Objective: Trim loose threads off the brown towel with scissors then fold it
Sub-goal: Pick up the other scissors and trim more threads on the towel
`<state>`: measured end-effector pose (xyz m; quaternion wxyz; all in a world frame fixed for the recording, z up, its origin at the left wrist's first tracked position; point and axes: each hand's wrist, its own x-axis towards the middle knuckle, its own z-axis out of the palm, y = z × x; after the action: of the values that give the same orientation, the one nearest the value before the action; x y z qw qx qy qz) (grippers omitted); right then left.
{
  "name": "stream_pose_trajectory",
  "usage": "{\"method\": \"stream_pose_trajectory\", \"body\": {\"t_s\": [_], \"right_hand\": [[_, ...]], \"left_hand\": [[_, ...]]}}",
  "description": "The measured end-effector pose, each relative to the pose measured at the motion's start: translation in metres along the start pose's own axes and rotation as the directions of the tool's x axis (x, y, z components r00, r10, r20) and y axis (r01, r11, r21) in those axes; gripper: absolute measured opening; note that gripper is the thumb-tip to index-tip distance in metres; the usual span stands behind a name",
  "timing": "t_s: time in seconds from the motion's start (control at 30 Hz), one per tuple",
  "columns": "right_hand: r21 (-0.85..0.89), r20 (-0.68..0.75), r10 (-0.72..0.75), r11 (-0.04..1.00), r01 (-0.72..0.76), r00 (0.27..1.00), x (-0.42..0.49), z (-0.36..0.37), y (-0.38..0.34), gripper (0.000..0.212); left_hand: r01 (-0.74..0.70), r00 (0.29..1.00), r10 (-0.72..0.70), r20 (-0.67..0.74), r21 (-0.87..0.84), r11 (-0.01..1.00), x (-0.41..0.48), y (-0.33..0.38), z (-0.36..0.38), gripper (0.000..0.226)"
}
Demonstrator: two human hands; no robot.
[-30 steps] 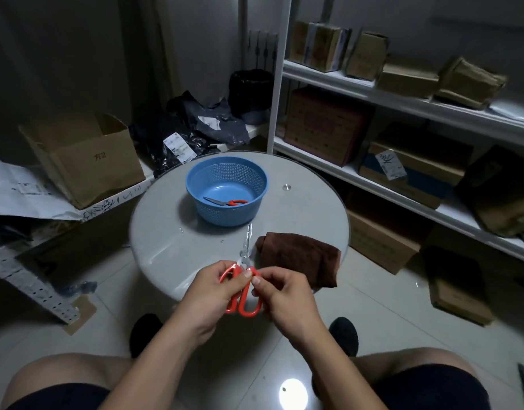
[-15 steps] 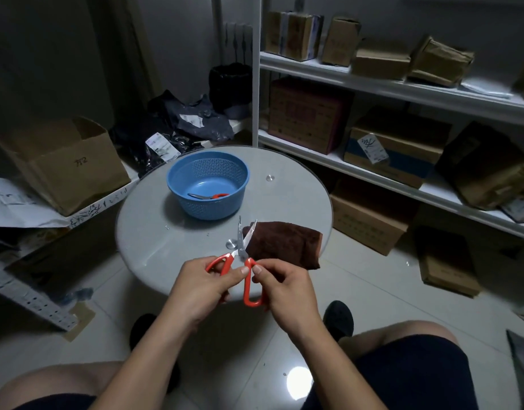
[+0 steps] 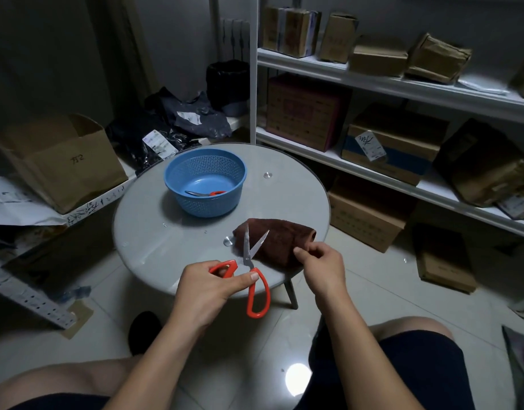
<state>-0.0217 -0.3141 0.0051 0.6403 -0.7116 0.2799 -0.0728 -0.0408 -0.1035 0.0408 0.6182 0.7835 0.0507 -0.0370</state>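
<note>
A folded brown towel point(image 3: 280, 238) lies near the front right edge of the round grey table point(image 3: 154, 232). My left hand point(image 3: 210, 288) holds the red-handled scissors point(image 3: 250, 270) by one handle loop, blades spread open and pointing at the towel's left end. The other handle loop hangs free below the table edge. My right hand point(image 3: 323, 267) hovers at the towel's near edge with thumb and forefinger pinched together; whether they grip the cloth cannot be told.
A blue plastic basket point(image 3: 206, 180) at the back of the table holds a second small pair of red-handled snips point(image 3: 206, 193). White shelves point(image 3: 402, 84) with cardboard boxes stand to the right. An open cardboard box point(image 3: 65, 161) sits at the left. My knees are below.
My right hand has let go of the scissors' handle and moved right to the towel's near edge. The scissor blades have spread wider, held by the left hand alone.
</note>
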Motion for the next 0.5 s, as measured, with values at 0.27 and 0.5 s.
{"method": "stream_pose_trajectory", "body": {"t_s": [0.27,0.5], "right_hand": [[0.505,0.579,-0.015,0.792,-0.343,0.815,-0.034,0.019,0.007,0.040],[0.492,0.601,-0.058,0.812,-0.312,0.797,-0.040,0.037,0.022,0.069]], "left_hand": [[0.054,0.999,-0.054,0.001,-0.107,0.993,0.004,-0.012,-0.003,0.065],[0.092,0.996,-0.090,0.028,-0.091,0.992,-0.001,-0.017,-0.004,0.052]]}}
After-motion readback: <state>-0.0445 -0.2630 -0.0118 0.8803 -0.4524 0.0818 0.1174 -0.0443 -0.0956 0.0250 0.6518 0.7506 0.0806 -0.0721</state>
